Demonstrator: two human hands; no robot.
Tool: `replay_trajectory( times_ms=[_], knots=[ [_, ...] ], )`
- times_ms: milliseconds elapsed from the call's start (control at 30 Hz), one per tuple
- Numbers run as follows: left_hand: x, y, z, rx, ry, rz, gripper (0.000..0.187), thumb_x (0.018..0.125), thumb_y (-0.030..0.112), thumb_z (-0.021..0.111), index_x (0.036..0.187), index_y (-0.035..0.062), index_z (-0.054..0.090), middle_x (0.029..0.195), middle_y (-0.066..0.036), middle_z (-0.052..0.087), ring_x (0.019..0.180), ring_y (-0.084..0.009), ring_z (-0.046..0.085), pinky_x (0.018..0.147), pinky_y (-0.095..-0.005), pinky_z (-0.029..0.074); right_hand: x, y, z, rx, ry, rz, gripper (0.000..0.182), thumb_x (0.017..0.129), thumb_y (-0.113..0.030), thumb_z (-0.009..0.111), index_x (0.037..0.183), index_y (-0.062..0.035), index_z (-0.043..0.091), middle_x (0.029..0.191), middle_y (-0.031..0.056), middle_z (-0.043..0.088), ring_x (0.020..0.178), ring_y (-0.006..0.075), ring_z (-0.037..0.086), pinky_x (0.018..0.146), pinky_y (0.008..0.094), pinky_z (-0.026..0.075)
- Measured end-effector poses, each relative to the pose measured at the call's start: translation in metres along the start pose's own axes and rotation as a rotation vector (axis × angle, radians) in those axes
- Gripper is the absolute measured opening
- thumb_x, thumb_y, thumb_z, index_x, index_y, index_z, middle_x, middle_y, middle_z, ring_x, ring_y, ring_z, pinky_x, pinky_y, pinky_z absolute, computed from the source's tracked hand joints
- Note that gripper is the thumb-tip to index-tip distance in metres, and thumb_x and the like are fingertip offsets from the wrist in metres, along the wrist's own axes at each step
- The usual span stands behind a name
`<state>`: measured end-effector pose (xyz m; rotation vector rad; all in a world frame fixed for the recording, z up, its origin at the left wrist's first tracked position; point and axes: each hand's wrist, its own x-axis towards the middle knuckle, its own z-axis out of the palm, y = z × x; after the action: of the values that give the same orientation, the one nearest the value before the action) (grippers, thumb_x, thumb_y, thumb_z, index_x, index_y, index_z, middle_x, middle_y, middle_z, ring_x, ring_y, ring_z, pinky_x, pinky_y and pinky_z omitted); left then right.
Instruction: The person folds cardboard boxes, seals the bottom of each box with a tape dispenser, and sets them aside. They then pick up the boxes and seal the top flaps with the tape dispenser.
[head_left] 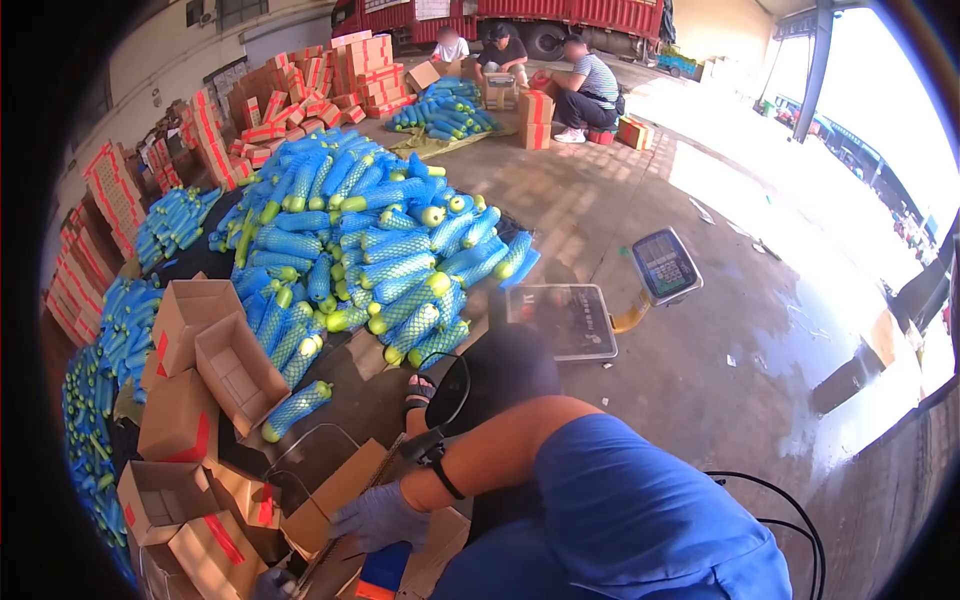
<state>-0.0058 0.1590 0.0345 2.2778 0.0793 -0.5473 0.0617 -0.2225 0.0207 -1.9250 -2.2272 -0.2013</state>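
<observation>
An opened cardboard box (pixel 345 490) with raised flaps stands below me at the bottom of the view. My right hand (pixel 382 517), in a thin grey glove, reaches down to it with fingers bent over a flap. Beside that hand, among the flaps, shows a blue and orange-red thing (pixel 385 570), partly covered. At the bottom edge, my left hand (pixel 275 583), in a dark grey glove, is near the box's left side; most of it is out of view. A long green gourd in blue netting (pixel 297 410) lies on the floor just beyond the boxes.
Several open cartons (pixel 240 370) stand at the left. Ahead rises a large pile of blue-netted gourds (pixel 370 250). A platform scale (pixel 562 320) with a display (pixel 667 265) sits right of it. Taped cartons (pixel 370 70), people (pixel 590 85) and a red truck (pixel 540 20) are farther back.
</observation>
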Motion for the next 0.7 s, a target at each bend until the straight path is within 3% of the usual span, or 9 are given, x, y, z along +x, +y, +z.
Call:
replay_trajectory(
  times_ms=[67,133,267,300,367,400,500,533,700],
  knots=[
    [-0.007,0.000,-0.008,0.052,-0.054,0.030,0.039,0.095,0.036,0.064,0.118,0.0045,0.065,0.121,-0.014,0.064,0.107,-0.0290,0.061,0.090,-0.0416,0.049,-0.002,-0.006,-0.005,-0.042,-0.028,0.011,0.072,0.064,-0.058,0.070,0.109,-0.0025,0.066,0.134,0.0268,0.052,0.137,0.0397,0.039,0.115,0.0502,0.027],
    [-0.012,-0.003,-0.016,0.132,-0.111,0.102,0.039,0.095,0.037,0.064,0.117,0.0044,0.065,0.120,-0.014,0.064,0.107,-0.0291,0.062,0.090,-0.0417,0.049,-0.003,-0.013,-0.014,0.071,-0.148,0.130,0.069,0.063,-0.057,0.070,0.106,-0.0035,0.066,0.116,0.0189,0.062,0.121,0.0323,0.050,0.102,0.0475,0.036],
    [0.004,-0.032,-0.019,0.492,-0.135,0.433,0.036,0.096,0.031,0.063,0.124,0.0079,0.061,0.118,-0.018,0.063,0.097,-0.0306,0.063,0.083,-0.0428,0.051,0.007,-0.016,-0.013,0.065,-0.175,0.185,0.057,0.062,-0.049,0.073,0.098,-0.0060,0.066,0.106,0.0159,0.061,0.105,0.0328,0.057,0.090,0.0419,0.044],
    [0.007,-0.021,-0.014,0.491,-0.134,0.434,0.036,0.096,0.031,0.063,0.124,0.0079,0.061,0.118,-0.018,0.063,0.097,-0.0306,0.063,0.083,-0.0428,0.051,0.011,-0.015,-0.013,0.113,-0.102,0.220,0.056,0.062,-0.049,0.073,0.098,-0.0062,0.066,0.102,0.0152,0.062,0.102,0.0322,0.058,0.088,0.0414,0.045],
    [0.012,0.003,0.000,0.975,-0.015,0.378,0.025,0.083,0.030,0.070,0.093,0.0071,0.071,0.085,-0.016,0.071,0.078,-0.0329,0.068,0.069,-0.0434,0.053,0.021,-0.013,-0.010,0.158,-0.036,0.243,0.055,0.062,-0.048,0.073,0.097,-0.0064,0.066,0.098,0.0146,0.063,0.099,0.0317,0.060,0.086,0.0410,0.046],
    [0.009,0.010,0.008,0.823,0.193,0.467,0.033,0.085,0.041,0.065,0.082,0.0093,0.071,0.074,-0.019,0.066,0.069,-0.0399,0.065,0.063,-0.0486,0.050,0.026,-0.013,-0.005,0.187,-0.016,0.240,0.055,0.062,-0.048,0.074,0.097,-0.0063,0.066,0.095,0.0145,0.063,0.095,0.0319,0.060,0.084,0.0408,0.047],
    [0.017,0.036,0.006,0.836,0.139,0.193,0.037,0.087,0.043,0.066,0.098,0.0076,0.071,0.092,-0.018,0.071,0.087,-0.0364,0.068,0.075,-0.0441,0.053,0.032,-0.020,-0.013,0.249,0.017,0.283,0.053,0.060,-0.045,0.074,0.095,-0.0062,0.065,0.092,0.0142,0.063,0.092,0.0321,0.061,0.082,0.0412,0.047],
    [0.024,0.031,0.009,0.841,0.280,0.296,0.035,0.086,0.041,0.066,0.086,0.0062,0.071,0.078,-0.018,0.068,0.076,-0.0391,0.066,0.069,-0.0475,0.051,0.034,-0.022,-0.018,0.279,0.029,0.333,0.052,0.059,-0.043,0.073,0.094,-0.0062,0.064,0.091,0.0140,0.062,0.092,0.0319,0.060,0.083,0.0417,0.045],
    [0.044,0.066,-0.001,0.798,0.358,0.205,0.028,0.088,0.033,0.066,0.086,0.0051,0.065,0.082,-0.021,0.065,0.082,-0.0425,0.064,0.072,-0.0512,0.048,0.060,-0.036,-0.021,0.332,0.109,0.198,0.056,0.056,-0.043,0.075,0.096,-0.0045,0.065,0.093,0.0155,0.062,0.092,0.0342,0.060,0.081,0.0430,0.047]
  ],
)
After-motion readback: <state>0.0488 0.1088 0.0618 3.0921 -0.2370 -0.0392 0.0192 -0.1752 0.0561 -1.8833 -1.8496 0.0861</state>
